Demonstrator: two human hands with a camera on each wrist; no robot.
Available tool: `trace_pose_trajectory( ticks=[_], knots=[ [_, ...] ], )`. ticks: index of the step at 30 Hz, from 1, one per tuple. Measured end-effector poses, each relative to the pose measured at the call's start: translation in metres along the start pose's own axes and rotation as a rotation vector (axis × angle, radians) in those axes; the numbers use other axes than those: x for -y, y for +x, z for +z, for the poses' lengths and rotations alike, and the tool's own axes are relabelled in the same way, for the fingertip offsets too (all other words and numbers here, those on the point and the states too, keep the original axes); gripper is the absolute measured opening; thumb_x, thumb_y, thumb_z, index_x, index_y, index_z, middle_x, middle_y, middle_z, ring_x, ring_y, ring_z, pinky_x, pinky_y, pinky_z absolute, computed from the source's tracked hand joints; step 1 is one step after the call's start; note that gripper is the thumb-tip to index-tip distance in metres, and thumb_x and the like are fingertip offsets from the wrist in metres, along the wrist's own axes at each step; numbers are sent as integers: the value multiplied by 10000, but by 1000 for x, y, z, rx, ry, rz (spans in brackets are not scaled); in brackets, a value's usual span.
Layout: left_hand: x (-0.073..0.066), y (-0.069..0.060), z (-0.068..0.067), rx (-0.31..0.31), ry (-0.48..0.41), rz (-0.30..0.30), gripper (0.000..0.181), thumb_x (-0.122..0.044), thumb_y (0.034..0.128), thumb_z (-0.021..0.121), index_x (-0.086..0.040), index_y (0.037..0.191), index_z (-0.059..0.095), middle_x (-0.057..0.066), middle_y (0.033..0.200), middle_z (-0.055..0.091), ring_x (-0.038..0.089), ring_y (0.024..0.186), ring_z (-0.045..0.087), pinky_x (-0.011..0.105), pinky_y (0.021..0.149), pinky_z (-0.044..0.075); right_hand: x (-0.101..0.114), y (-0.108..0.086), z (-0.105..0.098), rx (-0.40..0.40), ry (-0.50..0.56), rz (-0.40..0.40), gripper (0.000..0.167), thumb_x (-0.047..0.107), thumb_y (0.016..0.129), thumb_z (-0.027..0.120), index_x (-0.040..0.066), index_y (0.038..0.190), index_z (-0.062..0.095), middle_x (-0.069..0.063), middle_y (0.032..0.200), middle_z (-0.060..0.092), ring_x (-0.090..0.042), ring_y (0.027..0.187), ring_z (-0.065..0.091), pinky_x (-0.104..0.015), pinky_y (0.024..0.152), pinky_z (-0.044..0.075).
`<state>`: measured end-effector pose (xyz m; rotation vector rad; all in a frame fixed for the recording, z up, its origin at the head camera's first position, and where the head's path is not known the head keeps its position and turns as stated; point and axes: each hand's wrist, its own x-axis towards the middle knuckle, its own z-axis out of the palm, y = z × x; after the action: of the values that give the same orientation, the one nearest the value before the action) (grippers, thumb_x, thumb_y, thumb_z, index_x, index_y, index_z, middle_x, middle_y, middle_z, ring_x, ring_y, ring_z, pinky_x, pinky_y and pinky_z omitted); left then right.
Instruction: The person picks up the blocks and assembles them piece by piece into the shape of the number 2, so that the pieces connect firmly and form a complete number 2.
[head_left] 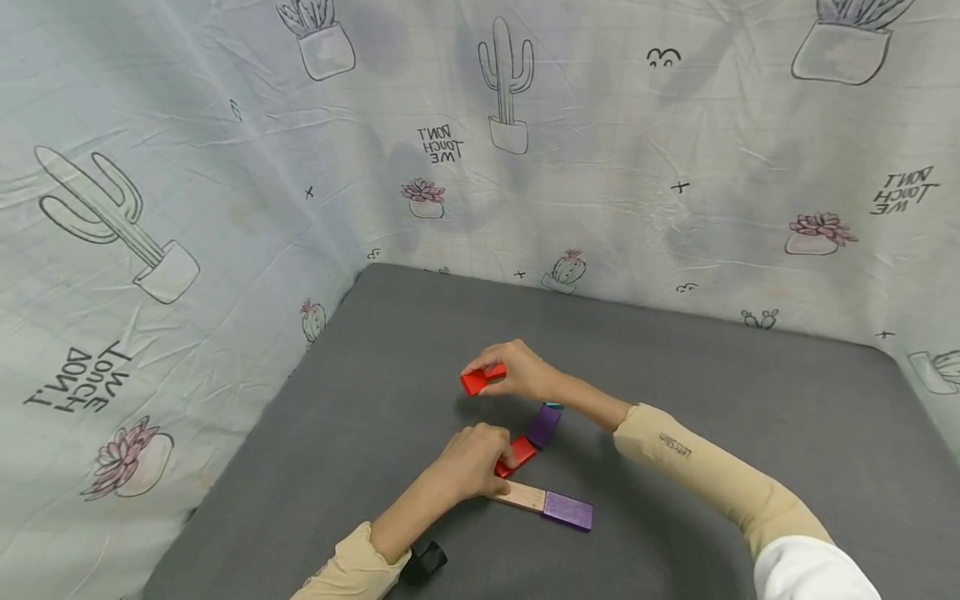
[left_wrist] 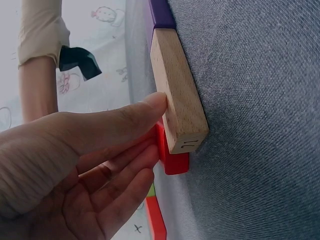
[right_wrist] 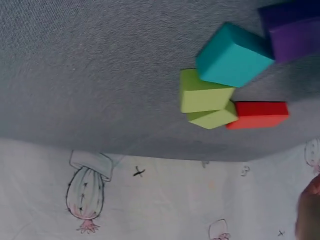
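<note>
My left hand [head_left: 468, 462] is at the corner where a plain wooden block [head_left: 525, 496] meets a red block [head_left: 521, 452]. In the left wrist view, its thumb presses the side of the wooden block [left_wrist: 175, 85], and the curled fingers reach the red block [left_wrist: 176, 162]. Farther back, my right hand [head_left: 525, 371] pinches another red block [head_left: 474, 382] between thumb and fingers, with a shadow on the surface below. The right wrist view shows a teal block [right_wrist: 235, 55], two stacked-looking green blocks [right_wrist: 205, 92] and a red block [right_wrist: 257, 115] joined to them.
A purple block [head_left: 568, 510] continues the wooden block's line to the right. Another purple block [head_left: 543, 426] leads from the red block toward the teal block [head_left: 553, 405]. All lie on a grey surface [head_left: 712, 400] bordered by a cactus-print cloth [head_left: 600, 167].
</note>
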<state>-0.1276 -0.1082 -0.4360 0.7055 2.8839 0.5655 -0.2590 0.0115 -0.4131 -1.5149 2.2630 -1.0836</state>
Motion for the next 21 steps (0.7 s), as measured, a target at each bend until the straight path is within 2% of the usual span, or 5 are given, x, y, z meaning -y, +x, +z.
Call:
trace_pose_trajectory(
  ticks=[7, 14, 21],
  knots=[
    [-1, 1, -1, 1, 8, -13, 245, -214, 619, 912, -157, 807, 766, -132, 738, 590, 12, 609, 490, 221, 528, 423, -21, 10, 0, 127, -122, -131, 319, 29, 769, 773, 21, 1083, 716, -100, 1074, 697, -251, 1054, 619, -316, 881, 488],
    [-3, 1, -1, -2, 19, -17, 243, -227, 623, 911, -162, 807, 767, -129, 746, 602, 15, 614, 507, 222, 532, 427, -43, 17, 0, 197, -152, -182, 307, 23, 794, 747, -6, 1096, 702, -105, 1090, 693, -247, 1044, 614, -308, 858, 492],
    [-3, 2, -1, -12, 19, -18, 242, -226, 620, 913, -168, 803, 765, -128, 742, 599, 9, 606, 494, 219, 535, 428, -51, 24, 2, 246, -132, -202, 305, 9, 801, 733, -11, 1103, 698, -111, 1098, 689, -238, 1052, 617, -300, 868, 490]
  ],
)
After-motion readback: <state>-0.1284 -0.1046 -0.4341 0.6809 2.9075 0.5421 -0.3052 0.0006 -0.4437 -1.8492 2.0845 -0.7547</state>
